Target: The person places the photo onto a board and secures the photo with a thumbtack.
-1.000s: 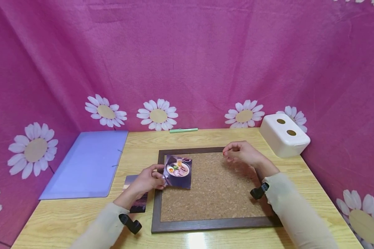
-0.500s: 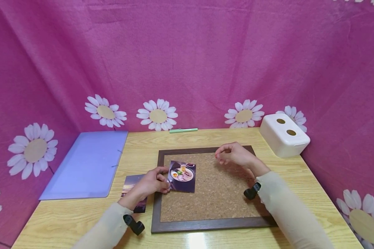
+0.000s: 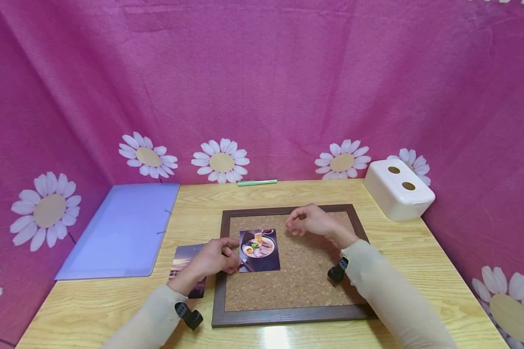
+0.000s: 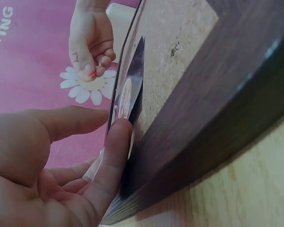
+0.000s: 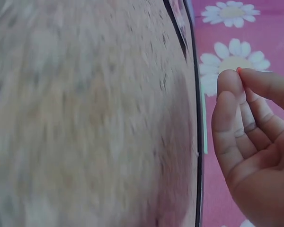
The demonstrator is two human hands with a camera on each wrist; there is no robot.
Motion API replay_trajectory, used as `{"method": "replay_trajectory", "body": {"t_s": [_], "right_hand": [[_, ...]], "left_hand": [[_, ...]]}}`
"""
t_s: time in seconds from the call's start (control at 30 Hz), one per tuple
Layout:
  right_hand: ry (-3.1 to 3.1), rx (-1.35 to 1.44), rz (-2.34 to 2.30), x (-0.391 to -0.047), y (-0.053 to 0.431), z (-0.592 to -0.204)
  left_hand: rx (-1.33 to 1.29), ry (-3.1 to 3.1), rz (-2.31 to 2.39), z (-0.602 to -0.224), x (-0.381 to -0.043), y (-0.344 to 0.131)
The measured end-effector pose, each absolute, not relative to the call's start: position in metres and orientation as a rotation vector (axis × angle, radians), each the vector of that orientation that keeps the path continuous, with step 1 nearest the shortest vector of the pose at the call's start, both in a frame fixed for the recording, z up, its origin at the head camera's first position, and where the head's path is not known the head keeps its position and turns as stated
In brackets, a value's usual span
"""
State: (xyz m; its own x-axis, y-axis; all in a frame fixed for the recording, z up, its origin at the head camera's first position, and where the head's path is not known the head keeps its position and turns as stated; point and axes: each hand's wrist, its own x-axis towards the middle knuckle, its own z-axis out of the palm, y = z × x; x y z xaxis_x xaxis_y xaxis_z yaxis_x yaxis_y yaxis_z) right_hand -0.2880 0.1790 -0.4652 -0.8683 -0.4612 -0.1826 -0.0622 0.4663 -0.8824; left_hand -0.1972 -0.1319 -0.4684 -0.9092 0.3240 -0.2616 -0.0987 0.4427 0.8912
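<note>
Head: left hand pinches photo by edge nearest it; photo lies just right of that hand, on board. Frame's side runs below left hand. Bare cork spreads right of photo and under right hand, which hovers. Box well right of it; other photo partly beneath left wrist.

Left wrist: thumb tip on thin, glossy photo; frame dark, wood-grained.

Right wrist: thumb and index pinch tiny red bit, other fingers bent; cork grainy, blurred.
</note>
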Motion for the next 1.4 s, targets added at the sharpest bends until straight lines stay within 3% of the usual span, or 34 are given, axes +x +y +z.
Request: {"method": "replay_trajectory", "body": {"t_s": [0.67, 1.4], "right_hand": [[2.301, -0.415, -1.299, -0.288, 0.123, -0.47], [2.556, -0.53, -0.998, -0.291, 0.099, -0.475]], "left_hand": [[0.215, 2.536, 1.208, -0.468, -0.2, -0.122], [0.32, 2.521, 1.214, -0.469, -0.203, -0.124]]}}
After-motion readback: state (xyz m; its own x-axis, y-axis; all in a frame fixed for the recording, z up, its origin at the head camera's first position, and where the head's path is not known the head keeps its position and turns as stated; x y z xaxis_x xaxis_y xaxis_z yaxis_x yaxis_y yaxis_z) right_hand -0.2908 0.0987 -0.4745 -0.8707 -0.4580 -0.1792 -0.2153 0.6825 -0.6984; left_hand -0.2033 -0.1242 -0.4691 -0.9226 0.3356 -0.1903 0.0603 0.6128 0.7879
